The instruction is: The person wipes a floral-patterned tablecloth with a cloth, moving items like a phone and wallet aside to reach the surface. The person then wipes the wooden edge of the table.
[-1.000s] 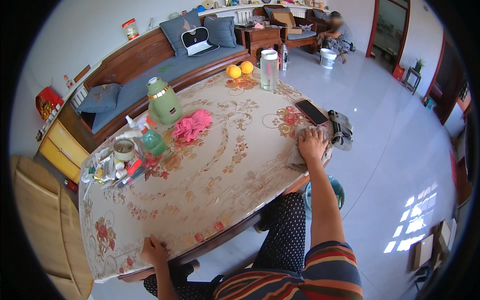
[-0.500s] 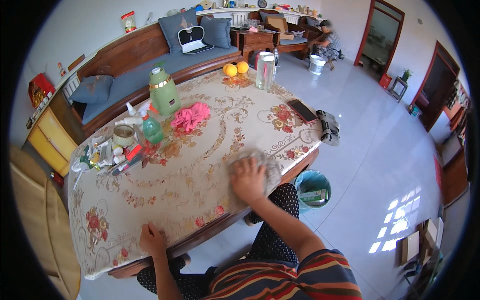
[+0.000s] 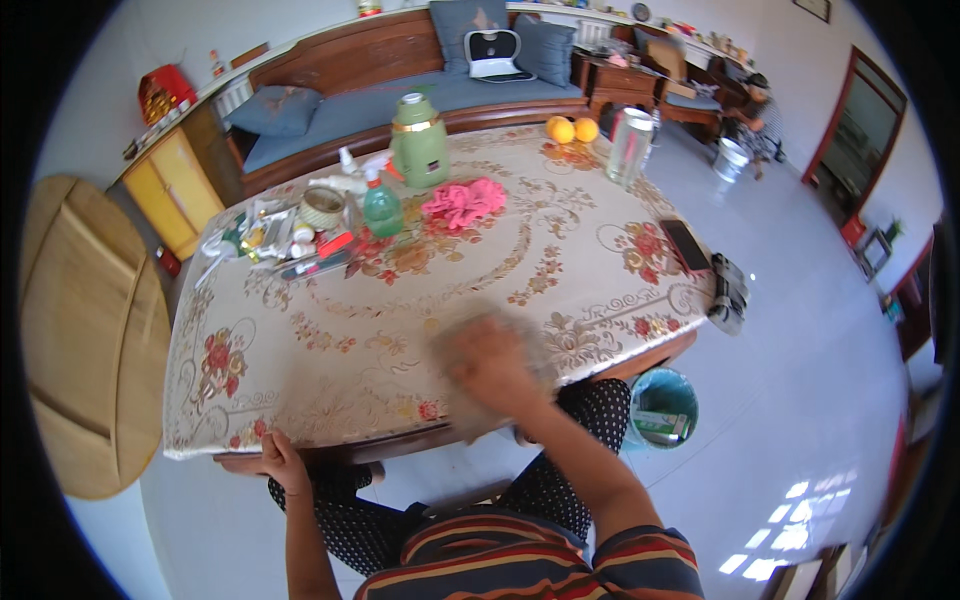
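A greyish cloth (image 3: 512,338), smeared by motion, lies under my right hand (image 3: 492,368) near the front edge of the table. That hand presses on it from above, its fingers blurred, and part of the cloth hangs toward the edge. My left hand (image 3: 284,462) is closed at the front left edge of the flowered tablecloth (image 3: 350,290). Its fingers are curled, and whether they pinch the tablecloth's edge is hidden.
Farther back stand a green flask (image 3: 420,145), a spray bottle (image 3: 382,208), a pink cloth (image 3: 465,203), oranges (image 3: 573,130) and a glass jar (image 3: 629,150). Small items crowd a tray (image 3: 300,255). A phone (image 3: 686,246) lies right; a bin (image 3: 664,408) stands below.
My view has swung left, so the scene sits farther right. My right hand has slid the cloth nearer to me and left along the table. My left hand has moved to the table's edge.
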A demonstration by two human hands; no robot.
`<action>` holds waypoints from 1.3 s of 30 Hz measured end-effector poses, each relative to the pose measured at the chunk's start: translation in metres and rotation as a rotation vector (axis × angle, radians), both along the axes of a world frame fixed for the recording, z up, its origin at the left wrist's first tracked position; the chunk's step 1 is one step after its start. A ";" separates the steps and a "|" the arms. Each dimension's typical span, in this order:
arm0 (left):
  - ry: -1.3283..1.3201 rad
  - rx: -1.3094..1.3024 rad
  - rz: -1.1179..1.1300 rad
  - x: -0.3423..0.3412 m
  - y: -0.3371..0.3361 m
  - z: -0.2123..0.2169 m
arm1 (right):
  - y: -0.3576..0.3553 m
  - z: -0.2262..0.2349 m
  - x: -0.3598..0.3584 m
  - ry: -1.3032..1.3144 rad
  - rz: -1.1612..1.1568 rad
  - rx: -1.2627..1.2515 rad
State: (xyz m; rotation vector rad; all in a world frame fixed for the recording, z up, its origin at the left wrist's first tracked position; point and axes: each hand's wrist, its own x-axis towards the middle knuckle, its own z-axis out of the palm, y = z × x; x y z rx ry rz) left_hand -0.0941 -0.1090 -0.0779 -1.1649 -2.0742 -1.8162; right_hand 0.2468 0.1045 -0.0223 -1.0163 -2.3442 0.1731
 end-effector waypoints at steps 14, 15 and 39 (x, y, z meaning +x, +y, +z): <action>0.388 -0.381 0.152 0.013 -0.097 -0.027 | 0.152 -0.021 0.155 -0.347 -1.166 -0.135; 0.371 -0.337 0.121 0.009 -0.099 -0.029 | 0.156 -0.025 0.140 -0.354 -1.125 -0.127; 0.384 -0.335 0.069 0.006 -0.105 -0.029 | -0.088 -0.004 -0.341 -0.155 0.718 -0.112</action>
